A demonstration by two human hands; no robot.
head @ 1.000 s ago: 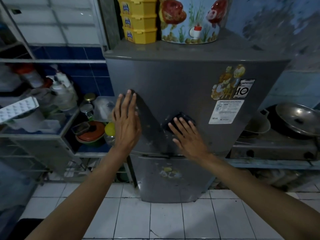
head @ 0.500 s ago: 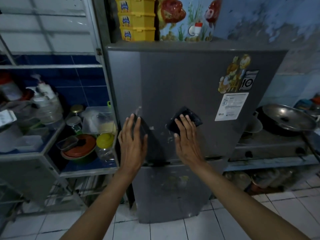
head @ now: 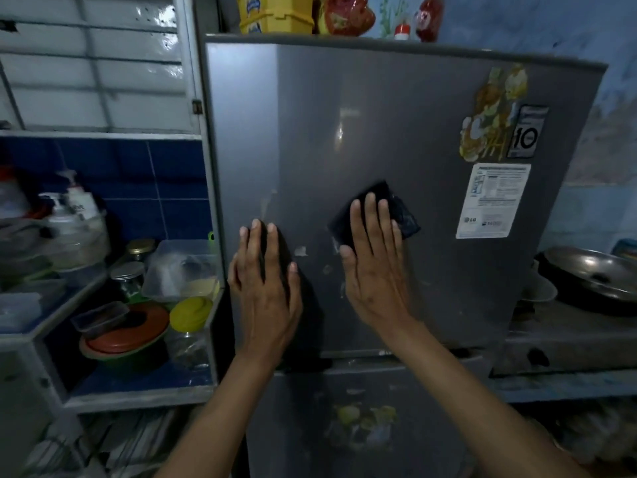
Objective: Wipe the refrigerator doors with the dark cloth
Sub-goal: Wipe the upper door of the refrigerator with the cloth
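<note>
The right hand (head: 375, 267) lies flat, fingers spread and straight, pressing a folded dark cloth (head: 374, 215) against the upper door (head: 344, 132) of a grey metal 2-door refrigerator; the cloth shows above and to both sides of the fingertips. The left hand (head: 265, 288) is just beside it on the left, palm flat and fingers extended on the same door near its left edge, holding nothing. Below both wrists runs the seam to the lower door (head: 362, 426). Right of the right hand sits a white printed label (head: 491, 201), with a cartoon sticker (head: 489, 115) above it. Left of the left hand, a yellow-lidded jar (head: 193, 313) stands on a shelf
</note>
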